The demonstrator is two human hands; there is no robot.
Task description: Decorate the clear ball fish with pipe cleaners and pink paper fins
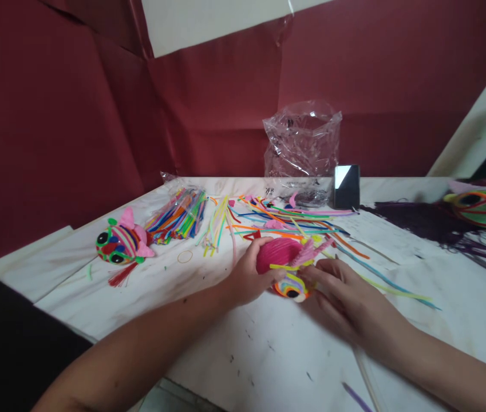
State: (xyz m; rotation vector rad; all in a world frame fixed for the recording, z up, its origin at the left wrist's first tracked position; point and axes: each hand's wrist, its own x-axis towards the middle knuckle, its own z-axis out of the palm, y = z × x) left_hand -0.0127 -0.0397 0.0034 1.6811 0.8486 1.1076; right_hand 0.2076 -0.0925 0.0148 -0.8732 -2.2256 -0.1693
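A craft fish (277, 252) with a ribbed pink body, pink fins and a face of coloured pipe cleaners with a black eye is held just above the white table. My left hand (253, 274) wraps round its body from the left, thumb near the face. On the right, my right hand (332, 286) has its fingers closed against the side of the face, close to a yellow pipe cleaner (289, 267). Its fingertips are partly hidden, so I cannot tell whether they pinch that strip as well.
Another decorated fish (119, 243) with a red tassel lies left. Bundled pipe cleaners (180, 214) and loose ones (311, 214) spread behind my hands. A clear plastic bag (303, 149) and a dark phone-like slab (346, 187) stand at the back. Dark purple strands (414, 220) lie right.
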